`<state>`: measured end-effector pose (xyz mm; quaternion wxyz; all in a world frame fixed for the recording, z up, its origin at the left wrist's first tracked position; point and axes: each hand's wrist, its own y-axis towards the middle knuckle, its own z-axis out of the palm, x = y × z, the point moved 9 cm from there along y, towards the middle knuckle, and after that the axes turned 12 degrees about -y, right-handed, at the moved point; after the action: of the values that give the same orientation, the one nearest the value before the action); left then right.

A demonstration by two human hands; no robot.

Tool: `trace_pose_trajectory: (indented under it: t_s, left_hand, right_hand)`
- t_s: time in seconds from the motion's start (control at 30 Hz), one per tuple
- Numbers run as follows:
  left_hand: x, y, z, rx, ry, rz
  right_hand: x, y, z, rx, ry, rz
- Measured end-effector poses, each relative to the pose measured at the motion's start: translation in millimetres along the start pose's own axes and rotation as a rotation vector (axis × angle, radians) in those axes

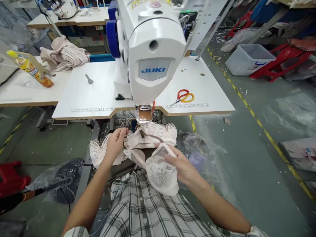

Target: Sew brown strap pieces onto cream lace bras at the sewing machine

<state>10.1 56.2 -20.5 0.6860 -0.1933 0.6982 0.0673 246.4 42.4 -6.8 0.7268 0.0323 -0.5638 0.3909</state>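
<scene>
My right hand (181,164) grips a white lace bra (161,171), thumb on top of its edge, and the cup hangs over my lap. Just below the front of the sewing machine (154,59), my left hand (116,142) has its fingers pressed together beside the lace pieces; what lies between the fingertips is hidden. A bunched pile of cream lace pieces (158,133) lies under the needle end of the machine, and more lace (97,153) spreads to the left of my left wrist. Dark cloth (120,169) covers part of my lap.
Red-and-yellow scissors (184,96) lie on the white machine table (93,95), right of the machine. A small grey tool (89,79) is on its left side. A bottle (31,69) and folded beige fabric (65,54) occupy the left table. Plastic bags (197,151) sit on the floor.
</scene>
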Motion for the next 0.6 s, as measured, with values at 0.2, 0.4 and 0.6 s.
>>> trace_pose_trajectory:
  t_s: [0.2, 0.4, 0.6]
  left_hand:
    - [121.1, -27.4, -20.8, 0.022, 0.033, -0.165]
    - [156.3, -13.0, 11.2, 0.160, 0.029, -0.238]
    - [174.7, -0.6, 19.6, 0.278, 0.049, -0.365]
  right_hand:
    - [-15.5, -11.7, -44.9, -0.247, -0.010, -0.003]
    - [-23.4, -12.9, -32.4, -0.182, -0.172, -0.024]
    - [-20.8, -13.7, -36.5, -0.209, -0.269, -0.033]
